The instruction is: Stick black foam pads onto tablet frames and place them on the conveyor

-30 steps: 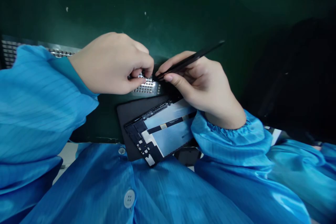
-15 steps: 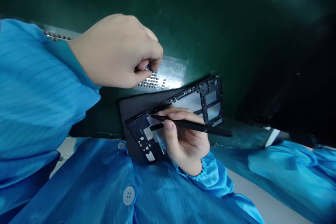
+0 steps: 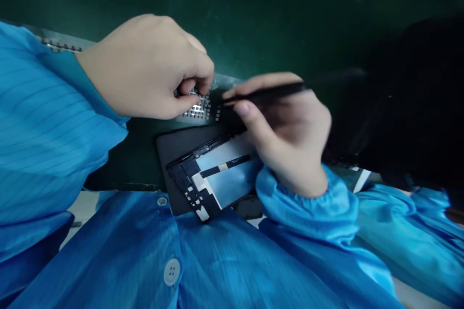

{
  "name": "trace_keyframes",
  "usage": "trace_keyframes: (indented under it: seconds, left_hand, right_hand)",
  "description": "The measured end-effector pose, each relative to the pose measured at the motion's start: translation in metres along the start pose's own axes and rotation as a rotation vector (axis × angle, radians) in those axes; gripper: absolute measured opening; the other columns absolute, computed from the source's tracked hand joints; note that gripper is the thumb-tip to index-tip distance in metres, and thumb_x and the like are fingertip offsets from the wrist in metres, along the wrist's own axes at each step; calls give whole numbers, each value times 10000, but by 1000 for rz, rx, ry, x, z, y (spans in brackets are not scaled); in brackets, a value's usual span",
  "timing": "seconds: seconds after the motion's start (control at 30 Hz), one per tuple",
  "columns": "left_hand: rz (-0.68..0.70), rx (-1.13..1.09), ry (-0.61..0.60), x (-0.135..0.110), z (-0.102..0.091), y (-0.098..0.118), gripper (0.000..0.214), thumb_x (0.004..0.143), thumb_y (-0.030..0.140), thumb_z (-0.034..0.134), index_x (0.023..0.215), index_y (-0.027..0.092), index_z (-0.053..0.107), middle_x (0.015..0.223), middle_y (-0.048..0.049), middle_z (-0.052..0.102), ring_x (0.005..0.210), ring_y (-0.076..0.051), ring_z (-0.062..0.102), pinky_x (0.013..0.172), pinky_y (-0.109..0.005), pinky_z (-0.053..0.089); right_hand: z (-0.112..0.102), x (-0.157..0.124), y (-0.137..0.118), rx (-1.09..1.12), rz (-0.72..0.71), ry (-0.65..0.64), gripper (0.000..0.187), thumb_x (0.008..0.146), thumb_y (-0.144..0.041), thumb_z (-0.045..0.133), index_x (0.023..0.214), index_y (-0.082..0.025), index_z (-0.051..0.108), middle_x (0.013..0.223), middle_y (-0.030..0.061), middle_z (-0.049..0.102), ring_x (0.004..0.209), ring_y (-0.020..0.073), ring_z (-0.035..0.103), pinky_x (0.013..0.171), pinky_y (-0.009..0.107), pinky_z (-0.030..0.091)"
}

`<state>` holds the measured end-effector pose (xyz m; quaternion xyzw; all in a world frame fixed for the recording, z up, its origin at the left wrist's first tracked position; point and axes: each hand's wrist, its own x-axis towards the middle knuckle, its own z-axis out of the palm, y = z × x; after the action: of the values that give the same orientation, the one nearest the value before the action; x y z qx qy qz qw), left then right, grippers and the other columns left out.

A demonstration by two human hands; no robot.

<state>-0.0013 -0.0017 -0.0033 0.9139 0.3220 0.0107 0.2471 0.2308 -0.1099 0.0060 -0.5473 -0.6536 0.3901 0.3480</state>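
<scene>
My left hand (image 3: 148, 67) rests over a clear sheet (image 3: 226, 78) carrying rows of small dark pads (image 3: 197, 111). Its thumb and fingers are pinched together; what lies between them is hidden. My right hand (image 3: 293, 130), partly blurred, grips black tweezers (image 3: 268, 94) like a pen, their tip at the right end of the rows. Below both hands lies an opened tablet-like device frame (image 3: 232, 181), black with a silver plate and a dark ribbon strip. It sits tilted on a dark grey flat panel (image 3: 174, 142), its right end behind my right hand and sleeve.
The dark green tabletop (image 3: 253, 19) bears a few pale specks. A large black shape (image 3: 409, 101) stands at the right. Beyond my right arm shows another person's blue sleeve (image 3: 391, 217). More of the pad sheet (image 3: 61, 43) emerges behind my left sleeve.
My right hand has lifted the tweezers off the device frame and moved up and right to the pad sheet. My left hand keeps its pinch there; the whole view has shifted slightly.
</scene>
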Motion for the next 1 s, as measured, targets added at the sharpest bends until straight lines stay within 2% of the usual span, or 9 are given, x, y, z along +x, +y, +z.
trace_keyframes:
  seconds: [0.07,0.17,0.33,0.43,0.57,0.7,0.8,0.9,1.0]
  left_hand:
    - [-4,-3,1,1,1,1,280,923,227,640,1084,112,838,858,33,657,960,-187,725,1076,-524,579]
    - [19,-20,10,1,3,0,239,907,208,675,1050,124,847,834,17,671,884,-148,663,1075,-462,572]
    - [53,-46,47,-2,4,-4,377,992,337,527,1018,103,821,862,3,679,993,-166,696,1108,-373,529]
    - [57,-54,47,-2,3,-4,444,1003,377,470,1012,96,813,864,7,670,1040,-176,712,1140,-406,519]
    - [7,-17,-3,0,-1,0,317,942,286,579,1024,87,812,872,15,668,1059,-190,713,1154,-474,540]
    - [-57,-45,-25,2,-3,3,220,901,182,655,1013,130,836,852,17,663,1067,-237,741,1150,-548,560]
    - [-57,-54,-19,1,-1,3,233,897,159,642,1010,140,845,862,7,675,1081,-262,754,1134,-574,570]
    - [-10,-45,7,-1,2,1,302,933,227,580,1034,110,839,893,-7,683,1120,-280,754,1105,-605,574]
    - [43,-66,58,-4,4,-3,500,1007,401,423,1041,112,830,927,-25,688,1153,-305,759,1092,-637,565]
  right_hand:
    - [-7,21,10,14,55,-71,172,1054,-444,791,1132,-294,766,1128,35,835,1089,251,825,1054,455,700]
    - [-10,32,19,26,98,-134,302,1021,-570,801,1135,-293,761,1131,42,832,1085,258,816,1057,479,710]
    - [-8,24,19,50,63,-125,271,1024,-539,810,1130,-293,767,1140,44,832,1102,256,820,1078,478,706]
    - [-7,27,16,15,47,-136,254,1036,-525,798,1113,-284,772,1128,50,832,1107,264,818,1077,481,701]
    - [-8,30,8,-34,63,-134,273,1024,-542,808,1077,-278,762,1109,48,827,1067,260,808,1058,475,697]
    - [-1,0,0,23,127,6,178,1086,-471,734,1109,-296,708,1066,28,786,977,230,796,943,448,711]
    - [17,-40,-1,68,68,169,38,1113,-327,667,1141,-307,683,1026,33,746,945,215,772,872,423,698]
    - [36,-68,2,69,-61,275,120,1082,-209,652,1171,-284,681,980,43,735,933,213,761,852,417,681]
    - [44,-73,5,34,-102,289,182,1063,-140,654,1192,-266,679,1003,53,759,968,213,775,886,422,681]
